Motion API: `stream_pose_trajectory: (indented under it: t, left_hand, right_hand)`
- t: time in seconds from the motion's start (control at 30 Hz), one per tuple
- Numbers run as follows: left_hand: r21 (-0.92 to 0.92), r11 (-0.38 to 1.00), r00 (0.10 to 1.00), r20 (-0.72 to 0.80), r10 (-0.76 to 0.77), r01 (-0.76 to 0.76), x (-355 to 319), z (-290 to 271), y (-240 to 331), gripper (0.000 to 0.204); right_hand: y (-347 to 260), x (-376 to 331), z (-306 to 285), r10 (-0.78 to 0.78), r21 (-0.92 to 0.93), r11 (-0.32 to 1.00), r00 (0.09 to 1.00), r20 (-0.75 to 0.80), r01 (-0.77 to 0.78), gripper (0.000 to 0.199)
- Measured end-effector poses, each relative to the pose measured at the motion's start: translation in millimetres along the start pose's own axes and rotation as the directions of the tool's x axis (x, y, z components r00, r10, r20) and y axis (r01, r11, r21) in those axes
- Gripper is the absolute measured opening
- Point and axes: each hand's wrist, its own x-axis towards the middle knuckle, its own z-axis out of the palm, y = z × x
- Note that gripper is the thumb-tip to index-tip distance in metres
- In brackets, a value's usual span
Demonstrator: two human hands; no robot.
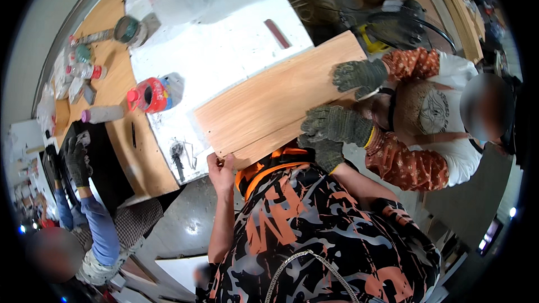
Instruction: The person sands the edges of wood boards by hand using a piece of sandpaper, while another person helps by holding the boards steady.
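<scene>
A long light-brown wooden board lies slantwise over the white tabletop's near edge, a dark lengthwise line along its near side. Bare, my left hand pinches the board's near left corner between thumb and fingers. My right hand, in a dark grey knit glove, is at the board's near edge towards the right. A co-worker's gloved hand partly covers it, so its grip is hidden. The co-worker's other gloved hand rests on the board's right end.
On the white table lies a dark red strip. A cut-open red-labelled bottle stands left of the board, near a dark-stained brush. Another person's gloved hand is by a black panel at left.
</scene>
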Motion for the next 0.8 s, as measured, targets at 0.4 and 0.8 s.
stream_pose_trajectory:
  t: [0.4,0.8]
  left_hand:
    - [0.352,0.921,0.972,-0.1,0.214,-0.166,-9,1,12,0.048]
    - [0.666,0.422,0.663,0.148,0.734,-0.616,-21,-11,24,0.027]
  right_hand:
    - [-27,-5,-41,-0.222,-0.29,0.933,0.975,0.005,0.214,0.038]
    - [-93,13,-89,-0.594,-0.582,0.638,0.803,0.045,0.505,0.034]
